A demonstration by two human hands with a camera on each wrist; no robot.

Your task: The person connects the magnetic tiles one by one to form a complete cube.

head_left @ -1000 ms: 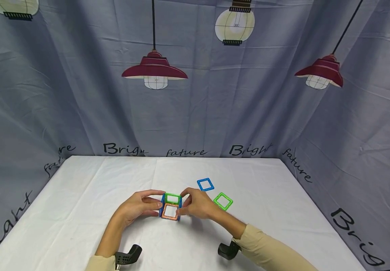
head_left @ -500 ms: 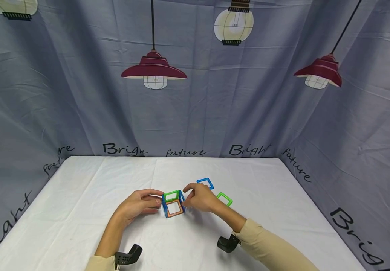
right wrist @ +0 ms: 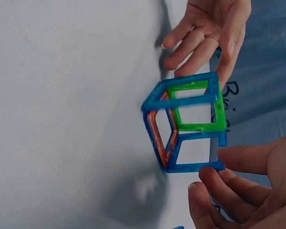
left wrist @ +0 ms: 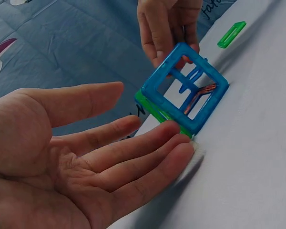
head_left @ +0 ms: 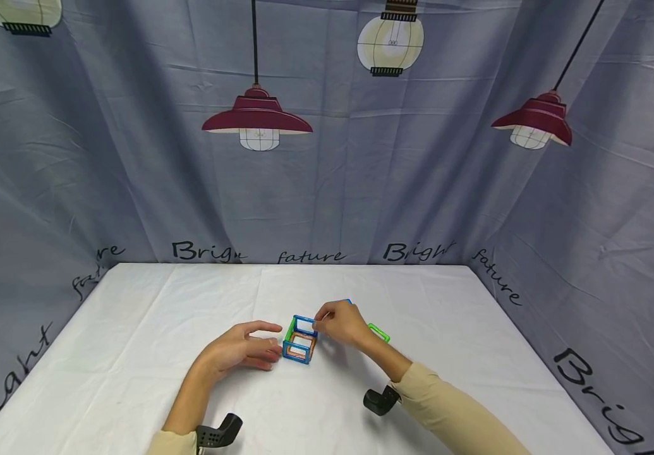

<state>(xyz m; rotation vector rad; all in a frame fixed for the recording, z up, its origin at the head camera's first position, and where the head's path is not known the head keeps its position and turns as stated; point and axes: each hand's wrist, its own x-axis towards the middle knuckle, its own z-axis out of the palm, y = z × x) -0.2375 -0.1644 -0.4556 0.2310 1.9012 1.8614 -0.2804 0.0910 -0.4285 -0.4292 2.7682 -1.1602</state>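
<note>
An open box of magnetic tiles (head_left: 296,359), with blue, orange and green square frames joined at their edges, is between my hands over the table. My right hand (head_left: 342,321) pinches the corner of a blue tile (right wrist: 193,168) between thumb and fingers. The orange tile (right wrist: 157,131) faces down toward the cloth, and the green tile (right wrist: 221,114) forms the side facing away from me to the left. My left hand (head_left: 240,347) has its fingers extended beside the box, palm toward it; in the left wrist view its fingertips overlap the lower green edge.
A loose green tile (head_left: 379,332) lies on the white tablecloth (head_left: 446,360) right of the box, partly behind my right wrist. Only a bit of a loose blue tile (head_left: 349,301) shows past the right hand. A grey printed curtain (head_left: 315,189) hangs behind the table.
The box has turned and shifted to the right, with a blue tile now facing front. My left fingers have loosened from its side, and my right hand has moved slightly away from me.
</note>
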